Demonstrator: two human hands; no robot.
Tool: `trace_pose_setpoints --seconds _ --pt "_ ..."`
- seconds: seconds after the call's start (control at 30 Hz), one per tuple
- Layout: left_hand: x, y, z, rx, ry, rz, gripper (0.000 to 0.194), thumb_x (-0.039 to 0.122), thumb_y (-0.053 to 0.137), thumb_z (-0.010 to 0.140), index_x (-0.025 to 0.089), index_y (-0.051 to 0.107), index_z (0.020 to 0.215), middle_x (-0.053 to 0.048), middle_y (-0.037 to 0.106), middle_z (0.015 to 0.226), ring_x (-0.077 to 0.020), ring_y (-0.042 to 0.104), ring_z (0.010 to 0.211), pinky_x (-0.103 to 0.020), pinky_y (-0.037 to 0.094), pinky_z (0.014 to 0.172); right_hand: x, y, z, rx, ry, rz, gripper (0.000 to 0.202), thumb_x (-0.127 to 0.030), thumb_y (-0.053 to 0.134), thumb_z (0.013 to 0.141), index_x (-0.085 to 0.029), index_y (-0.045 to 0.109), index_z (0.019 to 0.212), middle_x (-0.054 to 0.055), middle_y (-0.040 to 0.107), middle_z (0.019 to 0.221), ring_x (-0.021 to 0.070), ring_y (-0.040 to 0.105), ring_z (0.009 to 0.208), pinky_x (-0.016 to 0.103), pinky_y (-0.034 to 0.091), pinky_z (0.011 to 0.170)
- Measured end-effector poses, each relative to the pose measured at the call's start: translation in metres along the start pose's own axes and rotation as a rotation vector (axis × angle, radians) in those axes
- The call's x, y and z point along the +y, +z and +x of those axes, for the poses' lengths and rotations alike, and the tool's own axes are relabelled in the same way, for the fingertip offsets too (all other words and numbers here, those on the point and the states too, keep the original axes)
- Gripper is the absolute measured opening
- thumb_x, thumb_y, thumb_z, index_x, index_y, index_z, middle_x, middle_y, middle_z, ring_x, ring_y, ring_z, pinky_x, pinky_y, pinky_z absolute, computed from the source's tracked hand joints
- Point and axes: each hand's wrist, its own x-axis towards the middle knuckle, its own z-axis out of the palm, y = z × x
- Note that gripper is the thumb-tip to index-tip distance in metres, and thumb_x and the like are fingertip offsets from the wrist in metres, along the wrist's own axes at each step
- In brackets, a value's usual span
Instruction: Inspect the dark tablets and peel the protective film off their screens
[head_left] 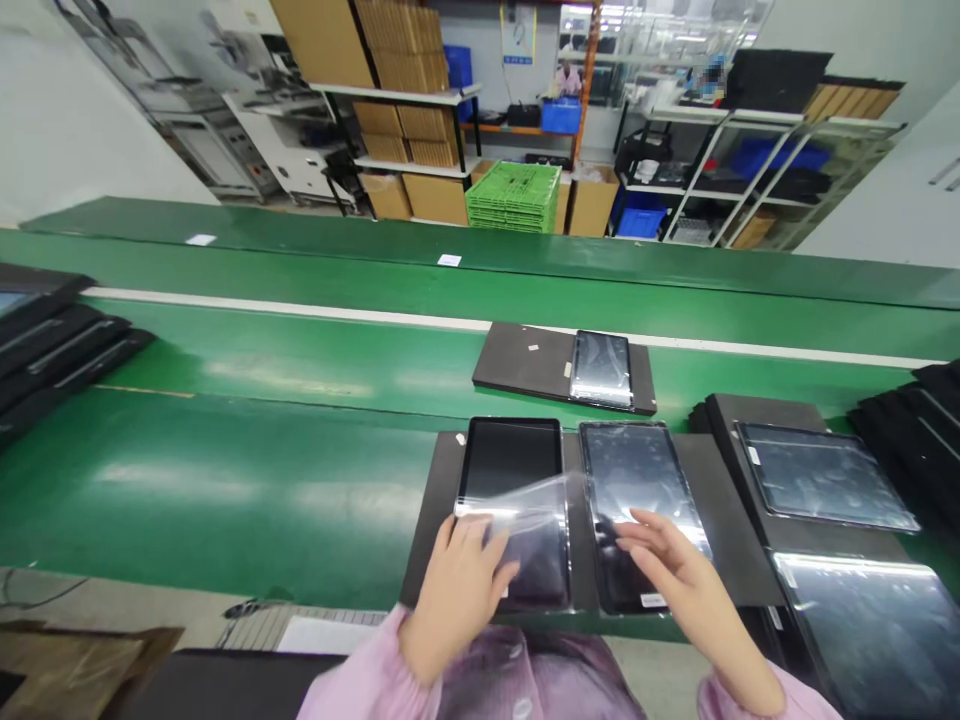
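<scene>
Two dark tablet-like panels lie side by side on a black board. Over the left panel, my left hand has its fingers spread, at the lower edge of a clear film that is partly raised off the glass. Whether the fingers grip the film is unclear. My right hand hovers over the right panel, its thumb and fingers apart and nothing visible between them.
Behind the two panels, a smaller panel rests on another black board. More panels sit on boards at the right. Black trays are stacked at the far left. Green crates stand beyond the green table.
</scene>
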Motion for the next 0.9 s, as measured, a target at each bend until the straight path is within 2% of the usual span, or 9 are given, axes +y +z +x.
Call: trace_pose_setpoints --seconds 0.07,0.17,0.3,0.37,0.43,0.53,0.63,0.77,0.9 --pt "0.006 0.003 0.043 -0.052 0.002 -0.016 0.026 0.034 0.059 0.082 0.016 0.064 0.100 -0.020 0.056 0.119 -0.0339 0.049 0.114 -0.055 0.036 0.096 0.016 -0.012 -0.008 0.095 0.039 0.032 0.045 -0.051 0.054 0.079 -0.021 0.050 0.112 0.013 0.067 0.103 0.0272 0.064 0.094 0.050 0.048 0.090" --pt "0.009 0.013 0.105 -0.096 -0.078 -0.014 0.047 0.046 0.053 0.083 0.021 0.053 0.123 -0.022 0.038 0.140 -0.0414 0.028 0.131 -0.074 0.024 0.091 0.031 -0.028 -0.023 0.188 0.078 0.051 0.050 -0.054 0.056 0.077 -0.021 0.048 0.113 0.013 0.067 0.102 0.0273 0.065 0.092 0.050 0.048 0.091" --pt "0.010 0.022 0.149 -0.146 -0.234 -0.010 0.062 0.061 0.042 0.083 0.026 0.043 0.134 -0.022 0.036 0.142 -0.0444 0.023 0.132 -0.083 0.014 0.083 0.048 -0.046 -0.039 0.329 0.085 0.074 0.052 -0.053 0.059 0.074 -0.020 0.049 0.113 0.013 0.068 0.099 0.0269 0.066 0.089 0.048 0.049 0.089" --pt "0.017 0.023 0.151 -0.139 -0.247 0.014 0.060 0.055 0.042 0.085 0.021 0.043 0.134 -0.024 0.033 0.142 -0.0438 0.023 0.132 -0.082 0.016 0.084 0.056 -0.052 -0.044 0.403 0.080 0.112 0.051 -0.052 0.061 0.073 -0.019 0.050 0.111 0.012 0.069 0.096 0.0258 0.066 0.085 0.046 0.051 0.086" --pt "0.030 0.025 0.141 -0.101 -0.130 0.040 0.051 0.041 0.042 0.088 0.015 0.045 0.132 -0.025 0.031 0.144 -0.0409 0.022 0.134 -0.078 0.020 0.089 0.064 -0.057 -0.048 0.455 0.082 0.139 0.050 -0.051 0.061 0.073 -0.019 0.051 0.110 0.012 0.069 0.094 0.0249 0.067 0.083 0.044 0.053 0.083" --pt "0.055 0.028 0.109 -0.103 0.274 -0.037 0.040 0.030 0.043 0.089 0.015 0.051 0.125 -0.020 0.038 0.141 -0.0351 0.027 0.134 -0.069 0.024 0.098 0.071 -0.064 -0.051 0.490 0.096 0.138 0.050 -0.051 0.059 0.074 -0.018 0.050 0.111 0.012 0.069 0.095 0.0238 0.067 0.080 0.041 0.054 0.079" --pt "0.072 0.033 0.077 -0.165 0.561 -0.138 0.046 0.038 0.054 0.084 0.017 0.052 0.125 -0.017 0.042 0.139 -0.0359 0.031 0.132 -0.068 0.026 0.099 0.069 -0.072 -0.041 0.472 0.093 0.085 0.047 -0.049 0.053 0.078 -0.017 0.050 0.112 0.010 0.069 0.093 0.0210 0.066 0.071 0.038 0.055 0.071" --pt "0.066 0.037 0.065 -0.195 0.562 -0.265 0.046 0.037 0.054 0.084 0.017 0.051 0.126 -0.016 0.046 0.136 -0.0322 0.039 0.128 -0.061 0.035 0.099 0.052 -0.082 0.005 0.426 -0.058 -0.249 0.030 -0.035 0.045 0.086 -0.019 0.057 0.108 0.005 0.069 0.088 0.0182 0.065 0.074 0.034 0.053 0.074" --pt "0.052 0.040 0.075 -0.160 0.506 -0.441 0.030 0.027 0.049 0.088 0.021 0.059 0.115 -0.012 0.060 0.121 -0.0250 0.051 0.118 -0.058 0.032 0.103 0.033 -0.087 0.082 0.395 -0.215 -0.560 0.027 -0.023 0.048 0.085 -0.019 0.062 0.108 0.009 0.065 0.108 0.0238 0.056 0.103 0.041 0.044 0.092"
